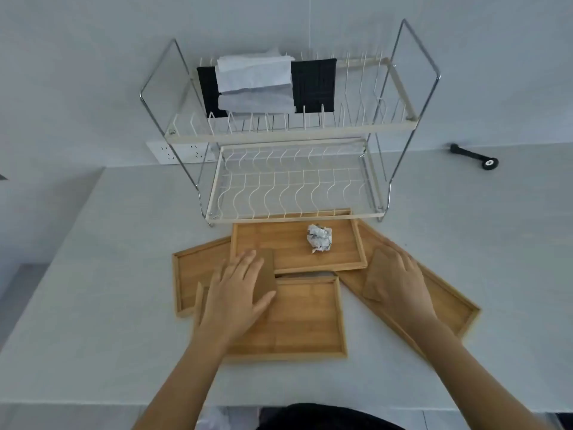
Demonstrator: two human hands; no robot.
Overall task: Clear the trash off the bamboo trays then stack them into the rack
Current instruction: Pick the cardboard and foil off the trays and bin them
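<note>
Several bamboo trays lie overlapping on the white counter in front of a two-tier wire rack (pixel 291 209). A crumpled paper ball (pixel 319 238) rests in the far tray (pixel 279 237). My left hand (pixel 235 293) lies flat, fingers spread, over a brown cardboard piece (pixel 266 268) that spans the far tray and the near tray (pixel 307 321). My right hand (pixel 400 274) rests palm down on another brown cardboard piece (pixel 376 280) in the right tray (pixel 449 305). A left tray (pixel 192 271) is partly covered by the others. Neither hand has closed around anything.
The rack's upper tier holds a black cloth (pixel 313 85) with white paper (pixel 254 76) on it; its lower tier is bare wire. A wall socket (pixel 176 152) sits behind the rack at left. A black handle tool (pixel 474 156) lies at the far right of the counter.
</note>
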